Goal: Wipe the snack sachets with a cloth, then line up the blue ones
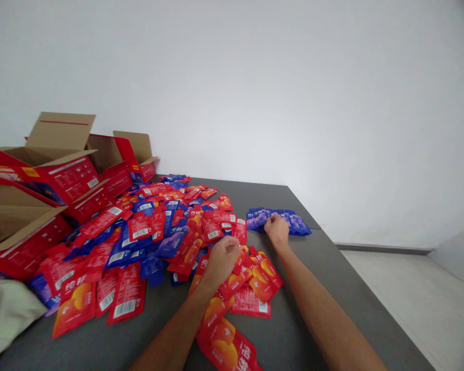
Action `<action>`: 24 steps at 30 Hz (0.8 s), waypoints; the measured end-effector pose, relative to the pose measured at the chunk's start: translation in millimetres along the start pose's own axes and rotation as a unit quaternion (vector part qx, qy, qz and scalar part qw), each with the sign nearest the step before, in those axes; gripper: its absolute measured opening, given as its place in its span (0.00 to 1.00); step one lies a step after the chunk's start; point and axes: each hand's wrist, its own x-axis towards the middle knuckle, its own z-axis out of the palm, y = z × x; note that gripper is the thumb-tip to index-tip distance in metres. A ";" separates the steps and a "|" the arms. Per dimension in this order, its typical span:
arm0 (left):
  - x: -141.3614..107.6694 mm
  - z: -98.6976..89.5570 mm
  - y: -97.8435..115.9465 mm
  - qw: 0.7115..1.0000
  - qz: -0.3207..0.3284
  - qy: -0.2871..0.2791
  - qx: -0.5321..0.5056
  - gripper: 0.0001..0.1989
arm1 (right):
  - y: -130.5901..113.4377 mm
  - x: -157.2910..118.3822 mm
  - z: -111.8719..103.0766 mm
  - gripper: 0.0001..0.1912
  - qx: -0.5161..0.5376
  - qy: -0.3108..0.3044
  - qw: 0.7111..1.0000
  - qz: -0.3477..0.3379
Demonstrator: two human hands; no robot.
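Note:
My right hand (277,231) is over a row of overlapping blue pouches (298,224) with purple fruit printed on them, its fingers closed on one pouch of that row. At the edge of the big mixed pile, my left hand (222,260) hovers above red pouches (263,281) with orange fruit on their fronts. Its fingers are curled together; what they hold, if anything, is hidden. More red pouches (226,345) overlap beneath and in front of my left forearm, some face up, one showing a barcode.
A heap of red and blue pouches (139,232) spreads across the left of the dark table (251,193). Several open red cardboard boxes (71,178) stand behind it. A pale cloth (10,314) lies at the near left. A white wall (278,93) rises behind the table.

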 end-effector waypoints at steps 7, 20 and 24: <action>-1.1 -2.4 3.6 0.999 0.022 -0.004 0.036 0.08 | -4.4 -16.8 -1.5 0.18 -0.034 0.006 0.991 -0.127; -7.0 -5.9 23.0 0.993 0.035 -0.002 0.115 0.09 | 0.5 -29.6 15.1 0.22 -0.142 -0.070 0.965 -0.210; -6.9 -5.9 20.0 0.992 0.038 0.002 0.123 0.11 | -7.2 -36.9 7.4 0.21 -0.112 -0.064 0.964 -0.233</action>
